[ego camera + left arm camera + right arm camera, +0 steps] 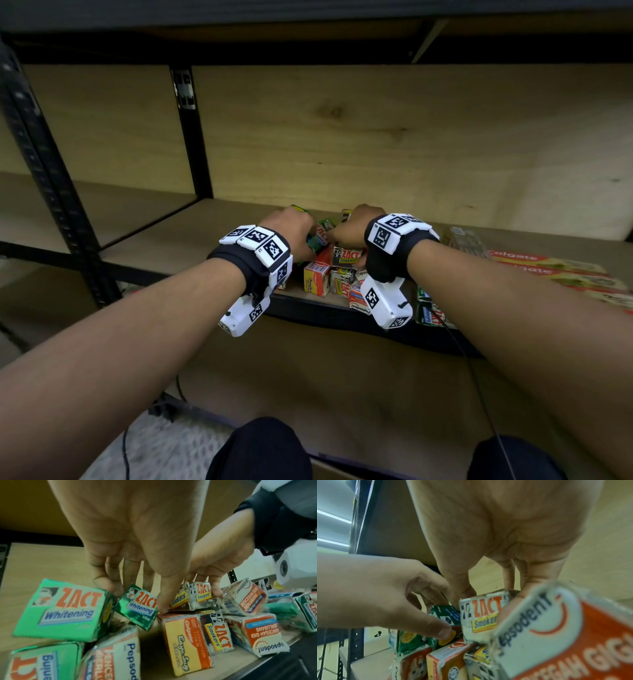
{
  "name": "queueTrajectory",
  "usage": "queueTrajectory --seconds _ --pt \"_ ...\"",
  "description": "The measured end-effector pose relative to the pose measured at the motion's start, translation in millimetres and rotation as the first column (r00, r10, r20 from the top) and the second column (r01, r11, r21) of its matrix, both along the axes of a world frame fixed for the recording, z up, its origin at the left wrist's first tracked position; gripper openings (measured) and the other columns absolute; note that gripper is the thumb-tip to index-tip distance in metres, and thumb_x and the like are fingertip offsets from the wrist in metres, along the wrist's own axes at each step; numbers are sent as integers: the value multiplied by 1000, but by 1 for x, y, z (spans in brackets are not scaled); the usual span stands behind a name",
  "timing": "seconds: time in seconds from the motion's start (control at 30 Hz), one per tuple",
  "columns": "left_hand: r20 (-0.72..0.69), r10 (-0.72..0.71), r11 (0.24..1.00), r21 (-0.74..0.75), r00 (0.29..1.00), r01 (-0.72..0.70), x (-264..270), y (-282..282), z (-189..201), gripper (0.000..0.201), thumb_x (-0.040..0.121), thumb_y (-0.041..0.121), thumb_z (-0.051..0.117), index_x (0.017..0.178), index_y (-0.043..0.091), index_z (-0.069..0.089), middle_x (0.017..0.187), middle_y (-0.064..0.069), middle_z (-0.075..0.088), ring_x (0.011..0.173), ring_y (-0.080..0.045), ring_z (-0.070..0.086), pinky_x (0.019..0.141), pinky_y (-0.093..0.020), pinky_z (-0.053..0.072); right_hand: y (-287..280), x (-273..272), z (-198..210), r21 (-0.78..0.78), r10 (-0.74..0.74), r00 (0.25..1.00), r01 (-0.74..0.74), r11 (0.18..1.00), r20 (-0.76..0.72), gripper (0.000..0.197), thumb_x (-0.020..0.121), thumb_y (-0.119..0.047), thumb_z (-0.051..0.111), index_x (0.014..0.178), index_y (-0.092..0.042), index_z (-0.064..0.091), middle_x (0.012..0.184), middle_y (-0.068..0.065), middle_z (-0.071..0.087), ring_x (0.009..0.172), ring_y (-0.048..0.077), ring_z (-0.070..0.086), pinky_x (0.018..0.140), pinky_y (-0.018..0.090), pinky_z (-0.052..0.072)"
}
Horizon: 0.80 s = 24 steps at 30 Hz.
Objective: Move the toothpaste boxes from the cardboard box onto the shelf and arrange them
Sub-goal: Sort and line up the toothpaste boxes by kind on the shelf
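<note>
Left hand (137, 536): pinches green Zact Whitening box (137, 607), near shelf (191, 236) front edge.
Right hand (501, 534): grips Zact Smokers box (481, 616).

Matt wooden shelf (239, 219); glossy, creased cardboard toothpaste boxes (187, 642).

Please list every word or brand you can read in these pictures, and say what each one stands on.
"ZACT Whitening": green box
"ZACT Smokers": black-and-white box
"Colgate": yellow-and-orange box
"Pepsodent": white-and-orange box
"Colgate": long red boxes
Smaller print on every box is too blurred to read.
</note>
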<state>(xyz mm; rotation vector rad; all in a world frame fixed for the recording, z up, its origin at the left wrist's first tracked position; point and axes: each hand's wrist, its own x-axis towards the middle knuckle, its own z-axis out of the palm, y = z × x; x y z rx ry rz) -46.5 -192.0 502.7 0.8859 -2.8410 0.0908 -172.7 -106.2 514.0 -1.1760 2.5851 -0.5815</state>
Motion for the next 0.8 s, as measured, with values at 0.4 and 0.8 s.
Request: queueTrajectory --seconds 0.4,0.8 --pt "-205 74 997 -17 976 -79 -10 17 31 38 79 32 74 115 21 68 110 -9 67 100 -28 63 84 -35 55 32 -23 15 -177 -24 940 89 980 340 33 68 -35 73 85 -7 71 88 11 71 93 34 72 81 56 59" --pt "-425 55 982 189 903 29 -34 71 50 29 78 45 77 95 21 76 99 -2 70 81 -19 63 63 -26 45 103 -69 29 -206 -102 955 163 965 278 40 64 -37 76 96 -15 69 106 10 73 94 27 72 81 45 61"
